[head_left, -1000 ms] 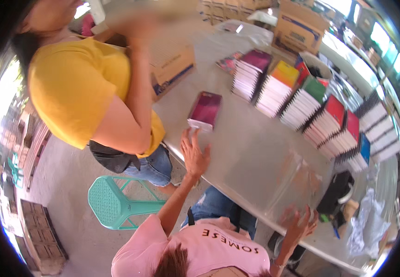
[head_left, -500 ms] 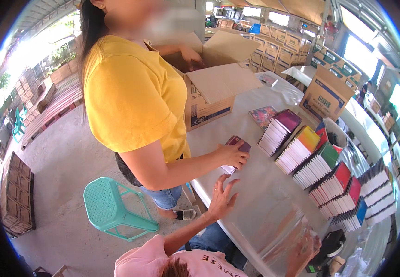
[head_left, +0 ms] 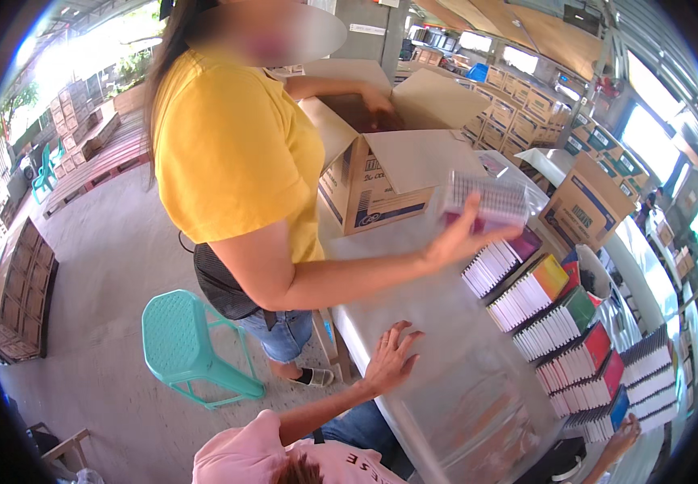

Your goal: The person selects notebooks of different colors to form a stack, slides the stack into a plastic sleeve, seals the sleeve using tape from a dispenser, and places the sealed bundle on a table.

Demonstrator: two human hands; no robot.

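My left hand (head_left: 391, 359) hovers over the near edge of the silver-covered table (head_left: 437, 355), fingers spread and empty. At the far right my right hand (head_left: 626, 438) reaches beside a stack of blue-covered spiral notebooks (head_left: 599, 421), fingers extended; whether it touches them I cannot make out. Across from me a co-worker in a yellow shirt holds up a motion-blurred bundle of spiral notebooks (head_left: 486, 202) on one palm. That person's other hand (head_left: 377, 105) is inside an open cardboard box (head_left: 393, 202). Between us stand stacks with purple, yellow (head_left: 549, 276), green and red (head_left: 595, 347) covers.
White-paged spiral notebooks (head_left: 649, 379) are piled beyond the blue stack. A smaller carton (head_left: 587, 202) and a bin (head_left: 595, 270) stand farther back. A turquoise stool (head_left: 175, 335) is on the floor at left. Cartons are stacked around the room.
The co-worker has lifted the notebook bundle off the table and swung it right, toward the stacks. My right hand has come into view by the blue notebooks. My left hand stays raised and spread.
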